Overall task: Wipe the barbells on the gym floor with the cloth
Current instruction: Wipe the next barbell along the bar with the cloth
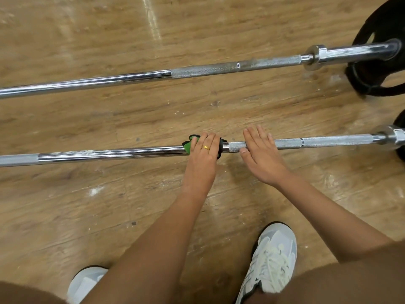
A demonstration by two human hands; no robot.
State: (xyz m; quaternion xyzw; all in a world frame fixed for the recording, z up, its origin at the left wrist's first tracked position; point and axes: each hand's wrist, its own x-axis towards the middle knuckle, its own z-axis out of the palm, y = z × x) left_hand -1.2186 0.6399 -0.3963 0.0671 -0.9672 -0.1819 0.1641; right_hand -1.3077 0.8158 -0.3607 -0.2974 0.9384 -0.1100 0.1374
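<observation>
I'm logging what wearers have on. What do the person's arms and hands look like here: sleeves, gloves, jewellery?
The left forearm and right forearm are bare, with no sleeves in view. Neither hand is gloved. The left hand wears a plain gold ring on one finger; the right hand shows no ring. No watch or bracelet is visible.

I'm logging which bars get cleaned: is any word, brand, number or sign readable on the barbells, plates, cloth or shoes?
No readable text anywhere in this view.
The near barbell and far barbell show only bare chrome and knurling.
There is no legible mark on the black plate, the green cloth under the left hand, or the white shoe.
</observation>
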